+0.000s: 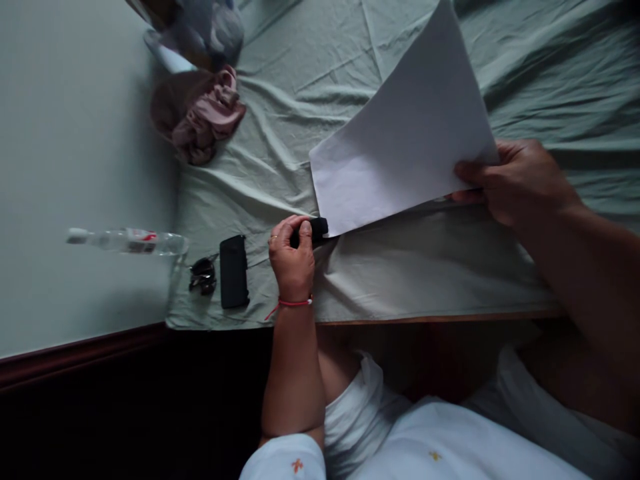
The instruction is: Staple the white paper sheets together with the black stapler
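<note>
A white sheet of paper, possibly more than one layer, is tilted above the cloth, its near-left corner low by my left hand. My right hand grips its right edge, thumb on top and fingers underneath. My left hand is closed around a small black stapler-like device, whose end meets the paper's near-left corner. The fingers hide much of this device, and I cannot tell whether the corner is inside it.
A wrinkled green cloth covers the surface. To the left are a black rectangular case, keys and a clear plastic bottle beside the wall. Bunched pink fabric and a plastic bag sit at the back left.
</note>
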A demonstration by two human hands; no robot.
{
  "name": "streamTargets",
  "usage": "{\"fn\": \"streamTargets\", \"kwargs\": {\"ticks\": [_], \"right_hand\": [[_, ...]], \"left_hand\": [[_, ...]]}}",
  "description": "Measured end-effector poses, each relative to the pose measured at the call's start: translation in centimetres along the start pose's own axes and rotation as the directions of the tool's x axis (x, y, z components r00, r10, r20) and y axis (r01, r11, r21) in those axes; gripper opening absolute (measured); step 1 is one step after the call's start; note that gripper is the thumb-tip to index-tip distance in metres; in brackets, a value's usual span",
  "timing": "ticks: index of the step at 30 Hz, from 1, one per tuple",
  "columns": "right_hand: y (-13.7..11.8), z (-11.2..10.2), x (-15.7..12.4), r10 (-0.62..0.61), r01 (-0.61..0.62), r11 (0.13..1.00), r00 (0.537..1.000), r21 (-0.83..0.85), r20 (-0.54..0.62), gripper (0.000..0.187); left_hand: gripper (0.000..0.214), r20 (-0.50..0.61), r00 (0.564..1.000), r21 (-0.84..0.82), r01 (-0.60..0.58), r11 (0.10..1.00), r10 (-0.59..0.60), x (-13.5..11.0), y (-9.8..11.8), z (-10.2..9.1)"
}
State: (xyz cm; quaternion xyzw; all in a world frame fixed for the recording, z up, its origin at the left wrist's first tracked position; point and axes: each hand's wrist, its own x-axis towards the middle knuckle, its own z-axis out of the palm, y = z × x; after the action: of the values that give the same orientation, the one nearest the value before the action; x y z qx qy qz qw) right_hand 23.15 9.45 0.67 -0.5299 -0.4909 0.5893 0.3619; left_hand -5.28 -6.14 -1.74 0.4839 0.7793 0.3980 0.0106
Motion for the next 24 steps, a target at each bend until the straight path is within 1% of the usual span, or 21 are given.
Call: {"fn": "streamTargets", "kwargs": {"ticks": [4, 7, 11, 14, 19, 21, 24], "right_hand": [[-0.1, 0.0, -0.1, 0.002, -0.002, 1.000, 1.000, -0.008, 0.006, 0.006], [-0.2, 0.0, -0.1, 0.003, -0.003, 1.000, 1.000, -0.008, 0.002, 0.007], [-0.1, 0.0, -0.1, -0.010, 0.010, 1.000, 1.000, -0.017, -0.001, 0.008], [0.1, 0.0, -0.1, -0.023, 0.022, 0.999, 1.000, -0.041, -0.012, 0.007], [0.1, -0.1, -0.3, -0.073, 0.074, 0.994, 0.997, -0.086, 0.007, 0.012], [0.0, -0.2, -0.4, -0.098, 0.099, 0.989, 0.995, -0.106, 0.014, 0.013], [-0.2, -0.4, -0.5, -0.124, 0.124, 0.985, 0.992, -0.117, 0.001, 0.010]], "left_hand": [[0.021, 0.031, 0.999, -0.019, -0.029, 0.999, 0.029, 0.2, 0.0, -0.4], [0.018, 0.082, 0.996, -0.023, -0.040, 0.999, 0.042, 0.4, 0.0, -0.7], [0.015, 0.155, 0.986, 0.031, -0.066, 0.997, 0.060, 0.6, 0.0, -0.7], [0.015, 0.178, 0.981, 0.087, -0.090, 0.992, 0.073, 0.7, -0.1, -0.2], [0.018, 0.174, 0.979, 0.093, -0.128, 0.987, 0.111, 0.7, -0.3, 0.5], [0.019, 0.151, 0.982, 0.064, -0.121, 0.991, 0.110, 0.7, -0.3, 0.5], [0.021, 0.116, 0.988, 0.023, -0.108, 0.994, 0.105, 0.9, -0.6, 0.1]]}}
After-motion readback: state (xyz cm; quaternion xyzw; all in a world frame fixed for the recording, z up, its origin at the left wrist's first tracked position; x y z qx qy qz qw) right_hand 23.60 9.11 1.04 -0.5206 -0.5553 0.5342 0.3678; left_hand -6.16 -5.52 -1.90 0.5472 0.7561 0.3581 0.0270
